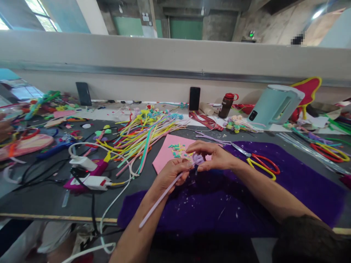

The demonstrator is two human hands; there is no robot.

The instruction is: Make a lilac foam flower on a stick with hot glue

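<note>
My left hand (175,172) pinches a lilac pipe cleaner (157,206), whose long straight end runs down over my left forearm. At its upper end sits a looped lilac pipe-cleaner flower (197,159). Curved around that flower are the thumb and fingers of my right hand (212,153); the exact contact of the fingertips is partly hidden. Beneath both hands lie a pink sheet (161,155) and a dark purple cloth (189,208). Small green and yellow snippets (177,149) are scattered on the sheet. Scissors (263,163) with red and yellow handles rest on the cloth, right of my hands.
A pile of coloured pipe cleaners (148,135) spreads at centre left. Left of it are a magenta power strip (100,167) with plugs and a loose white cable (120,193). Along the back stand a phone (194,98), a brown bottle (227,106) and a mint kettle (275,106).
</note>
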